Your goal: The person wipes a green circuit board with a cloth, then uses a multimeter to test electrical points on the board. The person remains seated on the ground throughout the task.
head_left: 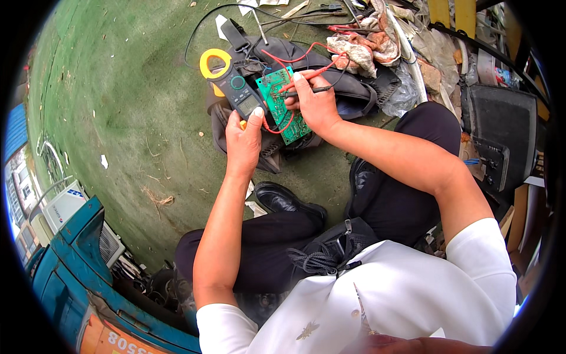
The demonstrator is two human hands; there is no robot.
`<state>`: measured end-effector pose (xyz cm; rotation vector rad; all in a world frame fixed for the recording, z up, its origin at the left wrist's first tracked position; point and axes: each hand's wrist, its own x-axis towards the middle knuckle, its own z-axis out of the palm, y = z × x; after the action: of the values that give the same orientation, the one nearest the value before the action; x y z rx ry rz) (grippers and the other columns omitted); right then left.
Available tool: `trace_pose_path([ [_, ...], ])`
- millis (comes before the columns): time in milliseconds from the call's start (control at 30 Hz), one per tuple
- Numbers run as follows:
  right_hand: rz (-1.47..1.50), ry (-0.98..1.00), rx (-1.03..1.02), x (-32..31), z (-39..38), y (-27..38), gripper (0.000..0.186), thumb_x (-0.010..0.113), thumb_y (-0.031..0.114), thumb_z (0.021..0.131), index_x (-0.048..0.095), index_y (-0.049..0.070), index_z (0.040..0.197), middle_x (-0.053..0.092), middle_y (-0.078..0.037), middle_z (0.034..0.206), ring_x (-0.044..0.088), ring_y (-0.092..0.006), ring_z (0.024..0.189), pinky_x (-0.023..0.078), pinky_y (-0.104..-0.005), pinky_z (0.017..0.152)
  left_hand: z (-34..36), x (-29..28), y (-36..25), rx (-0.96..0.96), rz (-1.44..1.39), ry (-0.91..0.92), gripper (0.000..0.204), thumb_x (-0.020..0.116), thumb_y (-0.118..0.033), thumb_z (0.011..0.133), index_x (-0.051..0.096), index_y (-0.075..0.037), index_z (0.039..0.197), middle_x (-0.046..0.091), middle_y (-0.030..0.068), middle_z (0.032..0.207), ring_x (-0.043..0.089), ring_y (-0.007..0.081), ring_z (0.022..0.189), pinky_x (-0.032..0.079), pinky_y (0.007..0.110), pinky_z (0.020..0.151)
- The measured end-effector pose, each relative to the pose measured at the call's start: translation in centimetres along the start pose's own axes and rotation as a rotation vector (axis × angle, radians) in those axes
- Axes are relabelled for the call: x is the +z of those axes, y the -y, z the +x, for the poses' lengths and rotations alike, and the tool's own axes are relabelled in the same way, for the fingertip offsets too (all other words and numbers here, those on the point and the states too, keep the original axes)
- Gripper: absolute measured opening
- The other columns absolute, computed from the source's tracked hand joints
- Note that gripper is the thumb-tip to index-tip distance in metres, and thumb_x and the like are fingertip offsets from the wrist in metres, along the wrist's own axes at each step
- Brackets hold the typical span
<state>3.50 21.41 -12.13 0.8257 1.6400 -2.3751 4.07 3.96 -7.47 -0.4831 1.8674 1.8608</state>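
My left hand [243, 141] is closed around the lower end of a clamp meter [237, 88], a dark body with a yellow jaw, its thumb beside the display. In my right hand [317, 106] are two test probes, a red probe [315, 73] and a black probe [315, 91], pinched together between the fingers. Their tips point at a green circuit board [285, 127]; whether they touch it I cannot tell. The board rests on a dark grey bag [345, 88] on the ground. A red lead loops from the meter's lower end across the board.
Dirty rags [359, 50], plastic and scrap lie beyond the bag to the right. A black panel [501, 130] leans at the far right. At lower left stands a blue metal vehicle body [76, 259] near a white appliance unit [66, 205]. Green ground [130, 88] spreads leftward.
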Motion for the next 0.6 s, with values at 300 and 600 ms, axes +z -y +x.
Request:
trace_pose_path([
  [300,-0.004,-0.001,-0.020,0.04,-0.15,0.06,0.024,0.052,0.025,0.108,0.058,0.002,0.108,0.072,-0.010,0.099,0.068,-0.0113,0.071,0.061,-0.0285,0.063,0.03,-0.18,0.08,-0.011,0.006,0.005,0.039,0.069,-0.039,0.098,0.063,-0.006,0.119,0.042,-0.0112,0.067,0.032,-0.0007,0.046,0.022,0.020,0.040],
  [600,-0.009,0.006,-0.009,-0.01,0.15,-0.08,0.023,0.053,0.025,0.107,0.058,0.002,0.108,0.072,-0.010,0.097,0.067,-0.0113,0.070,0.061,-0.0285,0.062,0.10,-0.14,0.25,0.009,0.005,0.011,0.037,0.069,-0.038,0.098,0.063,-0.008,0.117,0.041,-0.0121,0.064,0.031,-0.0006,0.045,0.022,0.020,0.040],
])
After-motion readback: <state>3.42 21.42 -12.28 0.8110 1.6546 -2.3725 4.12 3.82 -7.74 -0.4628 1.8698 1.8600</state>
